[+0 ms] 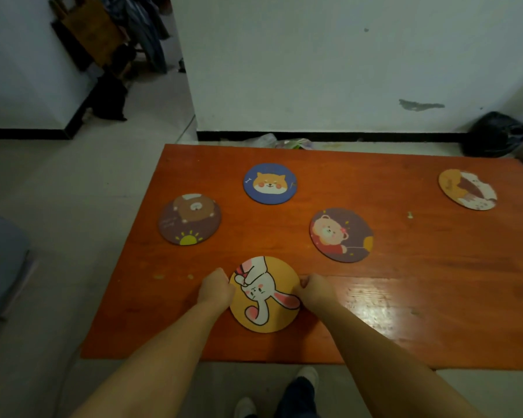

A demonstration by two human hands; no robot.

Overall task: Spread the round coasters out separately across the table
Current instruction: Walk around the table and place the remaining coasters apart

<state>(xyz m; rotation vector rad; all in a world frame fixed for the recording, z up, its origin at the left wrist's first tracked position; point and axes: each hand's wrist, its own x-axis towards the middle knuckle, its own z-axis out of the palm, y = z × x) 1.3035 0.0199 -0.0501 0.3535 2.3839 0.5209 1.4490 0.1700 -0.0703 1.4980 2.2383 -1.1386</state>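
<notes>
A yellow rabbit coaster (264,300) lies near the front edge of the orange table (405,267). My left hand (216,286) grips its left rim and my right hand (313,289) grips its right rim, fingers curled. Further back lie a brown bear coaster (190,219) at the left, a blue dog coaster (270,184) at the middle back, a dark teddy coaster (341,235) right of centre and a pale orange coaster (467,189) at the far right. All lie flat and apart from each other.
The table stands on a pale tiled floor, with a white wall and black skirting behind it. A black bag (495,134) sits at the back right corner. My shoes (307,377) show under the front edge. A grey seat (0,260) is at the left.
</notes>
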